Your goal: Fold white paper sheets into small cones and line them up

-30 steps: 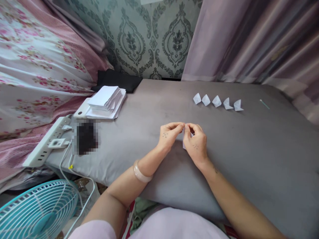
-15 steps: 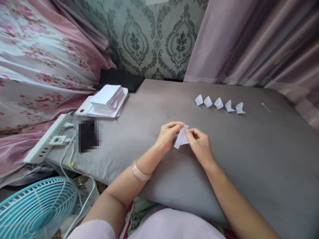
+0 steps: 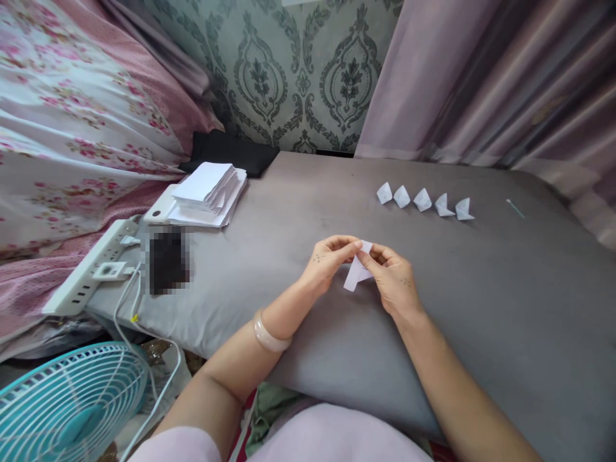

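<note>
A small folded piece of white paper [image 3: 355, 274] is held above the grey-covered surface [image 3: 289, 212]. My left hand [image 3: 332, 260], closed, pinches its upper edge between thumb and fingers. On the other side, the thumb and fingers of my right hand [image 3: 393, 276] also grip the paper near its top. A strip of it hangs down to the lower left, between both hands. My fingers hide part of the folds. Beyond my right hand stand several folded white paper pieces [image 3: 422, 199] with pointed tips, lined up in a row.
At the back left lies a stack of white paper [image 3: 205, 186], with a black cloth [image 3: 235, 153] behind. A white power strip [image 3: 91, 269] with cables runs along the left edge, near a blurred dark item [image 3: 168, 262]. A turquoise fan [image 3: 81, 410] stands lower left. A thin stick [image 3: 516, 208] lies right.
Both hands have shifted slightly right with the paper. My right hand has turned a little, and the hanging strip now shows as narrower and more separate.
</note>
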A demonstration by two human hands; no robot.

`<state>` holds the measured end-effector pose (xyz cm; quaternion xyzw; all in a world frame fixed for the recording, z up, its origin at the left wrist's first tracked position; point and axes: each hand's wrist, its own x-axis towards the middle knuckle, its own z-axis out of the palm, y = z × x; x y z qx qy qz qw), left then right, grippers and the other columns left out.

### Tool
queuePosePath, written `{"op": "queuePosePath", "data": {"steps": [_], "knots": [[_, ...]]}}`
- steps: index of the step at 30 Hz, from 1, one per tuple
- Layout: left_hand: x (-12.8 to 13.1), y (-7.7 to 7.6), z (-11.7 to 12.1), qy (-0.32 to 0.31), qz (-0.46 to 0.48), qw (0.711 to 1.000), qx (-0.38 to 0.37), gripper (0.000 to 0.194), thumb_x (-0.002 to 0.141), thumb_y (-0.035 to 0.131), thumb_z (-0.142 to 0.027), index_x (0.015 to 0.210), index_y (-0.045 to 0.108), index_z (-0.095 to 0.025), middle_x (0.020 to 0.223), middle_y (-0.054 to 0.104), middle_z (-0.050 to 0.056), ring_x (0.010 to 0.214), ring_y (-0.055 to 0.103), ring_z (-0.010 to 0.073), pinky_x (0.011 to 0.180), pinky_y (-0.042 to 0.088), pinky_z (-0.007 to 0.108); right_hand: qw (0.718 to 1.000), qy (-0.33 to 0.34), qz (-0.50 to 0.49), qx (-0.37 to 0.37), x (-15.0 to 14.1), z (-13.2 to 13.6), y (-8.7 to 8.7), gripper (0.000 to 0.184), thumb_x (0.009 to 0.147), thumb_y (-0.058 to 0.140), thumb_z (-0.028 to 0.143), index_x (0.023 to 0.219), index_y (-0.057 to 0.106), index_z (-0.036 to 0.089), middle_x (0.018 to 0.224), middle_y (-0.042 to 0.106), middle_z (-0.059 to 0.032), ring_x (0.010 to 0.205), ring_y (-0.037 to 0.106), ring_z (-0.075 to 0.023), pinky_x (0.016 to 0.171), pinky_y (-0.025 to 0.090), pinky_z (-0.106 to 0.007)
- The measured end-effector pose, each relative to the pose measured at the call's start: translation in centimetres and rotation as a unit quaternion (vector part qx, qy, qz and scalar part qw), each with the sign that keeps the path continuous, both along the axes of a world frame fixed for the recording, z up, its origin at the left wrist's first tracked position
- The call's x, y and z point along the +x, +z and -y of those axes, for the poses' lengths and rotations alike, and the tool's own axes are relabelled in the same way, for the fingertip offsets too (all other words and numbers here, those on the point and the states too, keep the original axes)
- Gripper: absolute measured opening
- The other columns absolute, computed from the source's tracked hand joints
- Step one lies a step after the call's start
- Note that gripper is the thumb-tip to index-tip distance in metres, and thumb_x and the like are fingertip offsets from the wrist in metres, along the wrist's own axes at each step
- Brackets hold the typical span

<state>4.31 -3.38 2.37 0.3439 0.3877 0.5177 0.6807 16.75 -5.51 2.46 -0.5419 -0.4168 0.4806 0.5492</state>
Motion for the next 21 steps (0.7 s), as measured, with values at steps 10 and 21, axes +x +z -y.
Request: {"op": "queuePosePath", "data": {"steps": [10, 21], "knots": [[-0.01, -0.04, -0.04, 0.007, -0.019, 1.0, -0.023, 0.012, 0.064, 0.075, -0.024, 0.068, 0.069, -0.015, 0.067, 0.063, 0.001, 0.06, 0.053, 0.0087, 0.066, 0.041, 0.026, 0.999, 0.003, 0.041, 0.036, -0.12, 0.29, -0.18, 0.036, 0.067, 0.079, 0.042, 0.093, 0.071, 0.019, 0.08, 0.071, -0.0036, 0.069, 0.063, -0.0152, 0.06, 0.052, -0.028], [-0.01, 0.29, 0.07, 0.013, -0.027, 0.999, -0.036, 0.01, 0.063, 0.072, -0.022, 0.066, 0.066, -0.014, 0.063, 0.059, 0.0, 0.056, 0.049, 0.0079, 0.063, 0.038, 0.025, 0.995, 0.003, 0.075, 0.068, -0.2, 0.25, -0.76, 0.03, 0.073, 0.075, 0.041, 0.096, 0.073, 0.022, 0.079, 0.067, -0.001, 0.069, 0.062, -0.0142, 0.061, 0.051, -0.028]]}}
